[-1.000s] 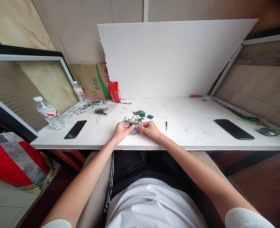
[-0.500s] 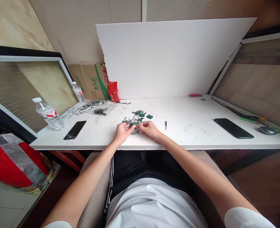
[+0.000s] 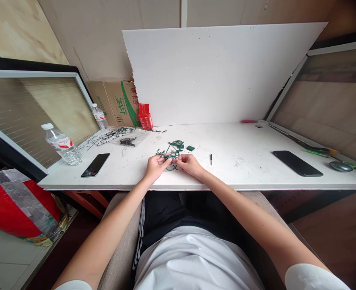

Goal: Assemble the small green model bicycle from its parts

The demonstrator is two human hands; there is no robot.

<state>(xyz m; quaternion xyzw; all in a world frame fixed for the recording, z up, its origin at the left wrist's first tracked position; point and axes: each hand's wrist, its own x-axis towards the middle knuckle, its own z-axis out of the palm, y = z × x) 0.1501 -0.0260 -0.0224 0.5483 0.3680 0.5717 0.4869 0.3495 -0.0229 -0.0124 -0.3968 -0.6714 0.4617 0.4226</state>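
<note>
A small green model bicycle [image 3: 173, 149] is held between both hands near the table's front edge, one wheel towards me and the other pointing away. My left hand [image 3: 157, 166] pinches it from the left, with thumb and fingers closed near its middle. From the right, my right hand [image 3: 189, 164] has its fingertips pressed together at the bicycle, beside the near wheel. The fingers hide part of the frame. Just beyond the right hand lies a small green block [image 3: 190, 148], and a short black tool [image 3: 210, 159] lies further right.
Phones [image 3: 95, 165] [image 3: 297, 163] lie on both sides of the white table [image 3: 244, 173]. Bottles [image 3: 63, 146], black part frames [image 3: 114, 136], a plastic bag with dark parts [image 3: 128, 141] and a red box [image 3: 145, 117] are at the left. A mouse [image 3: 340, 166] sits far right.
The bicycle has shifted and tilted slightly in the hands, and its near wheel shows a little more to the left. The right hand's fingertips have moved slightly left.
</note>
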